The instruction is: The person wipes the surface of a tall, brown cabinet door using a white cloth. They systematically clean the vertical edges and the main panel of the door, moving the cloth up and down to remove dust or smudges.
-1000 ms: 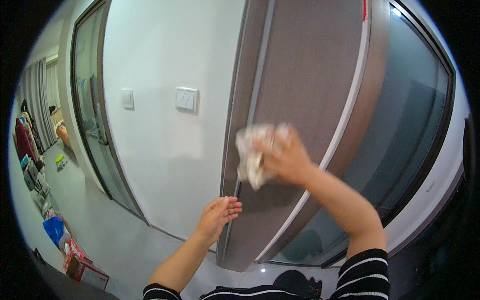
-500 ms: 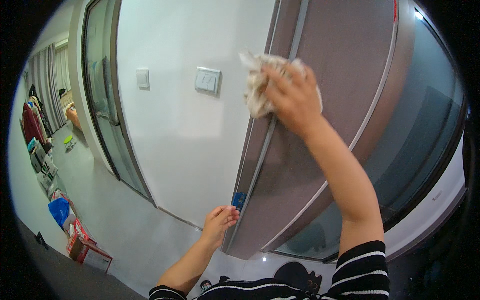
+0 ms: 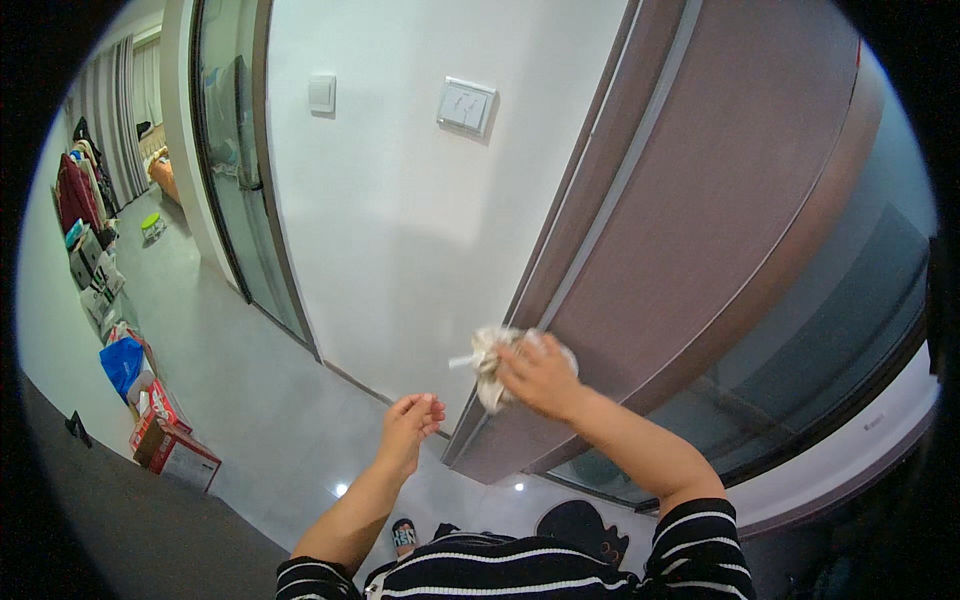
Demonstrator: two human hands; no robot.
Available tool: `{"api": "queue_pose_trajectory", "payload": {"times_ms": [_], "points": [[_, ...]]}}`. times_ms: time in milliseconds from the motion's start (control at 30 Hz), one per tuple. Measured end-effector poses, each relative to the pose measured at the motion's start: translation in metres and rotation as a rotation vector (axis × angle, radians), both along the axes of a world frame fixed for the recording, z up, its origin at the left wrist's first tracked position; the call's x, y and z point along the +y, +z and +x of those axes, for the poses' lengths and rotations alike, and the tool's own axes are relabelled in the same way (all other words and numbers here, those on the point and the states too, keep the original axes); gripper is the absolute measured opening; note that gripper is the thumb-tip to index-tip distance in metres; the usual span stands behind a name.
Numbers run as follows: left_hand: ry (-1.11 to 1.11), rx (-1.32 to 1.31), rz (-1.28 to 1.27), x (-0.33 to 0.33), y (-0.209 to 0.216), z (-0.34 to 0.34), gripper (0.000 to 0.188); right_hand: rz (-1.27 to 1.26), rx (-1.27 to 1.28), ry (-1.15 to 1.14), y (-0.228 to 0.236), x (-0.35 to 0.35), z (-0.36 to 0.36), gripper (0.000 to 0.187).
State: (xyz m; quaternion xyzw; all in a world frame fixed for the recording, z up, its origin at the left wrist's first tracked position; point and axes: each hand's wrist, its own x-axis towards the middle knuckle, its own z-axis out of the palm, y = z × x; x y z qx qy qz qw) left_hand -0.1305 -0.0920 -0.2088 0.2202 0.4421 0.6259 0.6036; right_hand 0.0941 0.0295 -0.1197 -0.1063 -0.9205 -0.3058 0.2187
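A crumpled off-white cloth (image 3: pixel 492 365) lies under my right hand (image 3: pixel 542 376), which presses it against the lower part of the brown door frame (image 3: pixel 567 250). The fingers bend over the cloth, and a loose corner sticks out on the left. The cloth covers part of the frame's pale vertical strip (image 3: pixel 622 180). My left hand (image 3: pixel 408 430) hangs in the air to the left of the frame, near the foot of the white wall (image 3: pixel 420 270). Its fingers are curled together, and nothing shows in them.
Two white switch plates, one single (image 3: pixel 322 94) and one wider (image 3: pixel 466 107), sit on the wall. A glass door (image 3: pixel 222 150) stands at left. Bags and a red-brown box (image 3: pixel 178 452) line the far-left wall. A dark mat (image 3: pixel 580 532) lies near my feet.
My right hand has slid the cloth down along the frame. My left hand has shifted slightly left, away from the frame. The view has tilted downward, and the blue piece on the frame no longer shows.
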Motion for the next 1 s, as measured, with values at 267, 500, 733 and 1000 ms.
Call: {"api": "queue_pose_trajectory", "payload": {"times_ms": [267, 500, 733, 1000], "points": [[-0.127, -0.055, -0.033, -0.003, -0.011, 0.029, 0.022, 0.199, 0.100, -0.214, -0.051, 0.017, 0.020, 0.015], [-0.219, 0.049, -0.189, -0.017, -0.046, 0.043, 0.038, -0.580, 0.012, -0.328, -0.088, -0.058, 0.021, 0.048], [-0.368, -0.790, 0.049, -0.019, -0.018, 0.074, 0.050, -1.002, 0.081, -0.196, -0.066, -0.110, 0.003, 0.054], [0.143, -0.077, 0.446, 0.069, 0.079, 0.077, 0.039, -0.338, 0.432, -0.179, 0.018, -0.061, 0.064, 0.043]]}}
